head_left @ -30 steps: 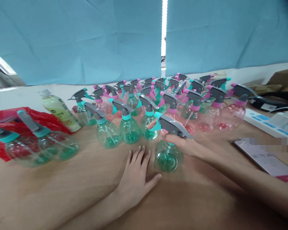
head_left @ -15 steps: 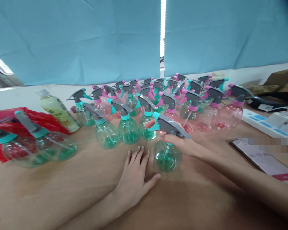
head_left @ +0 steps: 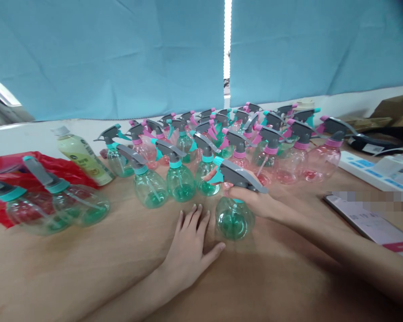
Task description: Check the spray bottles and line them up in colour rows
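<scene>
A clear green spray bottle [head_left: 235,221] with a grey and turquoise trigger head stands in front of me. My right hand [head_left: 246,197] is closed around its neck under the head, a finger reaching by the turquoise trigger. Flat on the table, fingers spread, my left hand [head_left: 190,243] rests just left of that bottle and holds nothing. Past its fingertips stand a green spray bottle [head_left: 181,183] and another green spray bottle [head_left: 150,190]. A third, the green spray bottle [head_left: 206,176], is beside the right hand's fingers.
Pink spray bottles [head_left: 322,158] and green ones crowd the back. At left, more green spray bottles [head_left: 82,208] stand before a red plastic bag [head_left: 70,172] and a labelled bottle [head_left: 83,156]. A phone [head_left: 366,223] and a power strip [head_left: 366,167] lie at right.
Both hands and the held spray bottle stay almost where they were. The view has shifted very slightly.
</scene>
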The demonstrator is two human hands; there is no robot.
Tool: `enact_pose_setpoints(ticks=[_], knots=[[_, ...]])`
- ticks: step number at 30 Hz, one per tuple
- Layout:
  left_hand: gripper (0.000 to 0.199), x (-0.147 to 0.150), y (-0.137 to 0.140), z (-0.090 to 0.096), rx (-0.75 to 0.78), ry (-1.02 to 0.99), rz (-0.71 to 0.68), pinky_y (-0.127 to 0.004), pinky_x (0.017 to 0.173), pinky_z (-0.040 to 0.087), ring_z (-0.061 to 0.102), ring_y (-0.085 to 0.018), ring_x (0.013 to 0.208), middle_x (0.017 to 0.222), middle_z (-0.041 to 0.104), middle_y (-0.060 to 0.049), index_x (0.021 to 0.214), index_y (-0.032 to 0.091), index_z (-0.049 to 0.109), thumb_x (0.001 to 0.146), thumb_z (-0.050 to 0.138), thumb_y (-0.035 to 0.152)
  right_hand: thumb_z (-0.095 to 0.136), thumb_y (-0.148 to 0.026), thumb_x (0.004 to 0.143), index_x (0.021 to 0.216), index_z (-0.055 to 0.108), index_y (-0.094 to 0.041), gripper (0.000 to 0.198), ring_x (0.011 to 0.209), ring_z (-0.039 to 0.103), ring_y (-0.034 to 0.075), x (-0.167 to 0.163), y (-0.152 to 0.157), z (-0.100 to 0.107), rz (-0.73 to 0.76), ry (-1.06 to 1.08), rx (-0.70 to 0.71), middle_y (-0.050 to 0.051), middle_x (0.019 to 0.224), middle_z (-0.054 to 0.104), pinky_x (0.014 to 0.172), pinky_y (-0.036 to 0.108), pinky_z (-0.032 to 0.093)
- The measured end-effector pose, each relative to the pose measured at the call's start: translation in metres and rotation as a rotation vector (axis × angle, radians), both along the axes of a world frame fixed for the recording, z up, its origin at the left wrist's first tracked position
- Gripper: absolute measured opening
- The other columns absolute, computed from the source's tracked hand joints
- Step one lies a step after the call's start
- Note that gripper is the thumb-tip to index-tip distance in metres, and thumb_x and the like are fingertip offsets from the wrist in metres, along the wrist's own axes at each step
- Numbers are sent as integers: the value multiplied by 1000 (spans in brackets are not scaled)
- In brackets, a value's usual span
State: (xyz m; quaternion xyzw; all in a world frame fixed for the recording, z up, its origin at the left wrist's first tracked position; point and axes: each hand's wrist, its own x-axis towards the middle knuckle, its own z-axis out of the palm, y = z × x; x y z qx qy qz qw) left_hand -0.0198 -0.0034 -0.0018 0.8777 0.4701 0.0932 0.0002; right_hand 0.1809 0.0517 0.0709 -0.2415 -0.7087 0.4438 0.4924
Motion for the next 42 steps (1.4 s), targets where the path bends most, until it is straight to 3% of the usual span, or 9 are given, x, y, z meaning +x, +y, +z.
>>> enact_pose_setpoints(ticks=[6,12,18,29,36,42], knots=[[71,-1,0,-2,16,-24,-9,-62,109,25,34,-37,137,145,43,-20,141,9,41,92,46,60,54,-13,69,95,63,-22,30,77,53,14,0,0,1,-51,-59,42,-1,87,61,72,30,41],[70,0,-1,0,0,-10,1,-61,110,24,34,-37,137,145,43,-21,140,8,42,92,48,59,54,-14,69,90,59,-22,22,79,54,15,-1,-1,-1,-70,-29,31,-1,91,63,68,30,40],[71,0,-1,2,-16,14,11,-60,111,23,33,-36,138,146,42,-21,140,7,42,93,47,59,52,-15,71,78,52,-22,10,67,49,12,-1,-3,3,-99,-46,38,-3,78,56,58,28,35],[70,0,0,-1,16,-8,-3,-60,110,23,35,-36,136,144,45,-20,139,9,43,92,47,60,50,-9,70,68,45,-22,14,64,48,11,-2,-7,7,-94,-35,60,-4,73,53,56,28,36],[69,0,0,-1,10,-9,-4,-61,110,23,34,-36,137,145,44,-20,138,9,44,92,46,60,48,-13,67,72,49,-22,11,61,46,12,-1,-4,4,-94,-53,72,-2,75,55,54,28,35],[69,0,-1,1,2,-9,-1,-60,111,23,34,-36,137,145,43,-20,139,9,43,92,48,58,48,-12,64,72,49,-22,13,53,36,9,-1,-4,4,-119,-84,61,-3,76,54,50,27,30]])
